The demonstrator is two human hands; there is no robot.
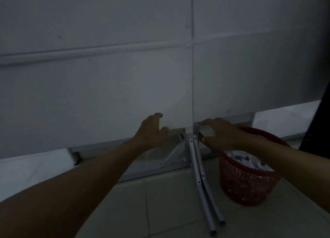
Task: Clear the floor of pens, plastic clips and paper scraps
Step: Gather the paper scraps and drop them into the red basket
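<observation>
Step looks like mid-pickup of paper scraps: right hand (223, 134) has fingers curled round a pale crumpled scrap (207, 130), held just above and left of the red basket (248, 182), which already has white scraps inside. Left hand (151, 130) is loosely spread w/ nothing in it, hovering by the white panel (96, 98) edge. Next move prob. calls for swinging the right hand back over the basket rim and letting go; no pens or clips visible on the floor (160, 202) near either hand, too dim to be sure.

Single head-worn wide-angle view, looking forward and down, close to a white panel (107, 95); tiled floor (160, 202) below
</observation>
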